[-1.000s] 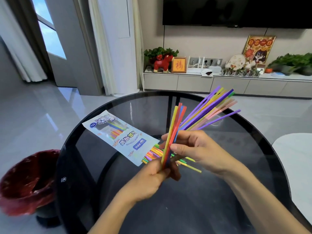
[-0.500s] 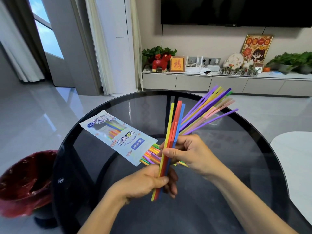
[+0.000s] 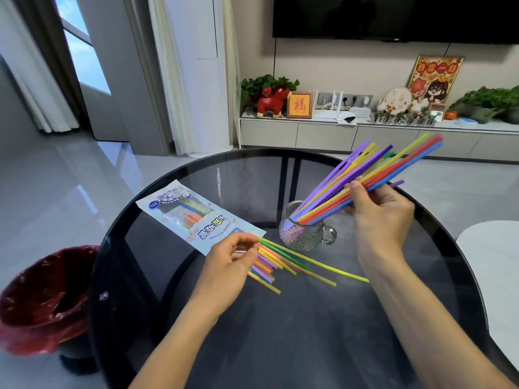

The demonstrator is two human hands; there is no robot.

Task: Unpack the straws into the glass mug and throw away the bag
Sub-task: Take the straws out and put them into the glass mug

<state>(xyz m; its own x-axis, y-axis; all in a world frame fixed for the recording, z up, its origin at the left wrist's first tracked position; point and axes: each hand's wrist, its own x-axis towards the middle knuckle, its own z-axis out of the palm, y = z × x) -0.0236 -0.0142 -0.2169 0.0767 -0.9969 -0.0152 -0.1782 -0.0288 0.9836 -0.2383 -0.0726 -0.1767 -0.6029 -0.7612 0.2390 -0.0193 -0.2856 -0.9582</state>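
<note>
The round glass table [image 3: 280,346] fills the lower frame, a red-lined bin [image 3: 42,299] at lower left; the bag [image 3: 196,217] lies left of centre, loose straws [image 3: 286,262] spilling from its mouth; the glass mug [image 3: 304,231], hidden a second ago, now shows at centre; the right hand [image 3: 379,217] clasps the bundle [image 3: 365,178], its lower ends already inside the mug; the left hand [image 3: 227,265] has let go, fingers loosely curled above the loose straws; one batch is nearly delivered.

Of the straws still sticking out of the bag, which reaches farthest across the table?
The long yellow-green straw; its tip lies beyond all the others, toward the right forearm.
</note>
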